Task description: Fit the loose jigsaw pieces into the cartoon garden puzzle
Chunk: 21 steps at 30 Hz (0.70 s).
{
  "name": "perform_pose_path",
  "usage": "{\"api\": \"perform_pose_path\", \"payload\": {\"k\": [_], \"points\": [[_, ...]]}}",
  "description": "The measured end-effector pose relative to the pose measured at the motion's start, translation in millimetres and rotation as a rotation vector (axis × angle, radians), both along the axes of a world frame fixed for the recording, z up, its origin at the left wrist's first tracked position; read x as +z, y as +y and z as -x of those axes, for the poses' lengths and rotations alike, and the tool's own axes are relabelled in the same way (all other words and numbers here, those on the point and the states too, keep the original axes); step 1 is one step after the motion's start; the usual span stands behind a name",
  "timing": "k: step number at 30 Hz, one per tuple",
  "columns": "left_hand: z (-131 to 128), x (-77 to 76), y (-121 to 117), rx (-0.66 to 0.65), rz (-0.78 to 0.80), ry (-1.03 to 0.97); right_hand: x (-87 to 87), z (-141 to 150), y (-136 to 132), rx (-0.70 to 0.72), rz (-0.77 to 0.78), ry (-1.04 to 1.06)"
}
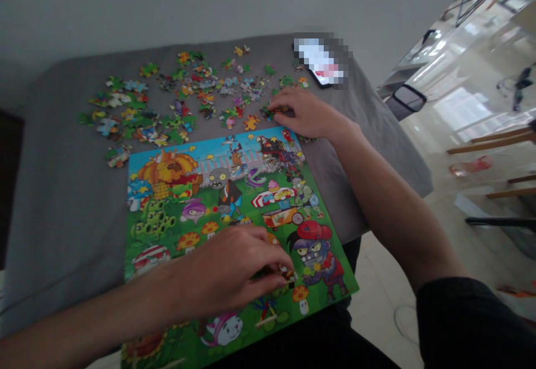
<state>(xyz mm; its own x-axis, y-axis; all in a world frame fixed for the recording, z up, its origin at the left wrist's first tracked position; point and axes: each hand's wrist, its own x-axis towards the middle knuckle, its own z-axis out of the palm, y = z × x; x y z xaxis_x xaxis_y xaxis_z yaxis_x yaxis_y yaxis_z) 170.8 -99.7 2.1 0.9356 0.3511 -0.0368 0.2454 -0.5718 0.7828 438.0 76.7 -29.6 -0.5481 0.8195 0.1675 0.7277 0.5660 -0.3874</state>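
A cartoon jigsaw picture (226, 212) of plants and zombies lies flat and tilted on the grey tablecloth (71, 190). Beyond its top edge spreads a scattered heap of loose jigsaw pieces (180, 92). My left hand (226, 271) is over the picture's lower part, its fingertips pinching a small jigsaw piece (287, 273). My right hand (304, 113) rests at the picture's top right corner, fingers down among loose pieces. Its fingertips are partly hidden, so any grip does not show.
A phone (321, 61) with a blurred screen lies at the cloth's far edge. The table's right edge drops to a glossy tiled floor (460, 106). Wooden chair legs (494, 143) and a black chair back (408, 100) stand to the right.
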Motion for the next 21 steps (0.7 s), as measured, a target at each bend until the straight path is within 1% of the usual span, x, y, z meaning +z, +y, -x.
{"api": "perform_pose_path", "payload": {"k": [3,6,9,15,21], "points": [[0.6,-2.2,-2.0,-0.002,-0.042,-0.011,-2.8,-1.6,2.6,0.016,-0.017,0.014],[1.8,-1.1,-1.3,-0.026,-0.038,-0.005,-6.4,-3.0,4.8,0.021,-0.051,0.029],[3.3,1.4,0.9,-0.008,-0.029,0.013,-8.5,-3.6,5.6,0.02,-0.054,0.048],[4.2,1.2,2.0,0.01,-0.039,0.035,-7.4,-3.3,5.5,0.021,-0.06,0.03],[3.5,0.1,-0.4,0.032,-0.107,0.072,-5.6,-0.9,3.0,0.005,-0.058,0.017]]}}
